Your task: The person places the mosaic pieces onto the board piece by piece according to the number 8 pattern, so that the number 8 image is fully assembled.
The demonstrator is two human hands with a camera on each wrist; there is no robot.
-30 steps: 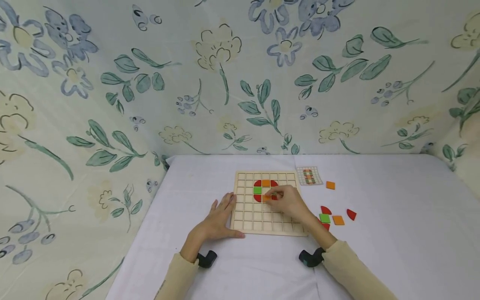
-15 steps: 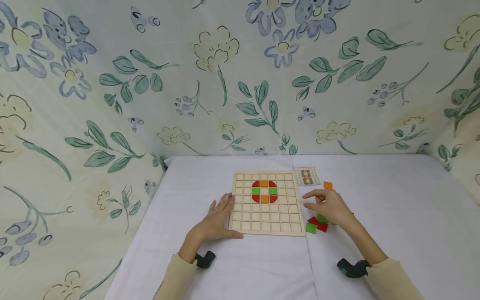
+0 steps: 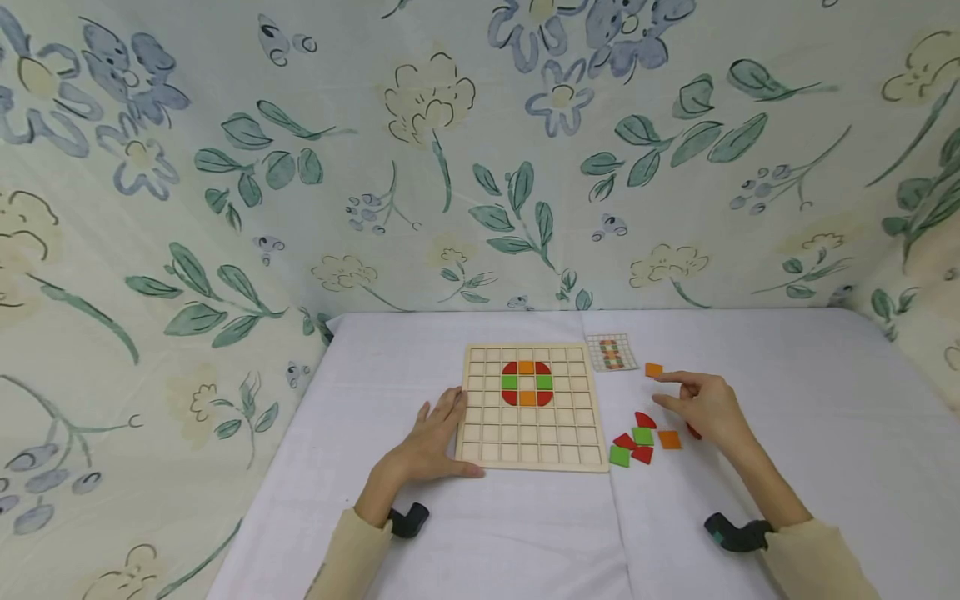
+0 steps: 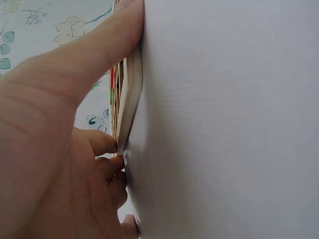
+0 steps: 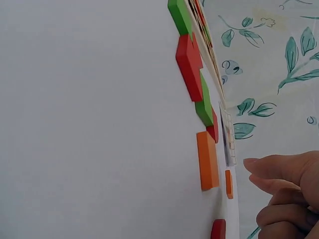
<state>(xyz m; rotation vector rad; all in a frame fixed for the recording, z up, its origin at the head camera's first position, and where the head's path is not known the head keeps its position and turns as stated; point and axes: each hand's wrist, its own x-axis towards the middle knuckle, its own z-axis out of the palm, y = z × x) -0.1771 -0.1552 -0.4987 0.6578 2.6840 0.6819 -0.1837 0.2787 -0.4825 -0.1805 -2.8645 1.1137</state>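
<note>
Fingers spread, my left hand (image 3: 429, 442) rests along the left edge of a wooden grid board (image 3: 532, 435), the thumb at its near left corner. Red quarter-round tiles, orange squares and green squares form a ring around one bare cell in the board's upper middle; one orange tile (image 3: 527, 398) lies at the ring's near side. To the right, my right hand (image 3: 705, 408) hovers with thumb and forefinger apart, holding nothing. Its forefinger tip is right at the near edge of an orange square tile (image 3: 653, 370). A red tile (image 3: 693, 431) is partly hidden beneath this hand.
Right of the board lies a small pattern card (image 3: 612, 353). Loose tiles cluster nearer me: a green square (image 3: 642, 436), another green square (image 3: 619, 456), several red quarter-rounds and an orange square (image 3: 670, 439). A flowered cloth (image 3: 450, 167) hangs behind the white table.
My right hand has let go of the orange tile in the ring and moved right, off the board, past the loose tiles to the far orange square. My left hand stays put.
</note>
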